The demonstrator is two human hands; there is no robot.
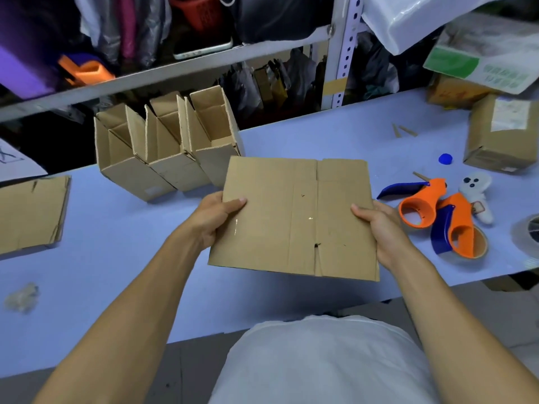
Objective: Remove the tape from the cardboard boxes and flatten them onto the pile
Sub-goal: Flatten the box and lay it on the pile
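A flattened cardboard box [294, 217] is held flat above the blue table [122, 258] in front of me. My left hand [217, 218] grips its left edge, thumb on top. My right hand [376, 225] grips its right edge the same way. A short strip of clear tape glints on the box near my left thumb. Three open cardboard boxes [163, 147] stand tilted in a row at the table's back. A pile of flattened cardboard [29, 214] lies at the far left.
Two orange and blue tape dispensers [437, 217] lie to the right, beside a small white toy [475, 196] and a clear tape roll [529, 228]. A sealed box [501, 135] sits at the far right. A crumpled tape wad [22, 297] lies front left. Shelving stands behind.
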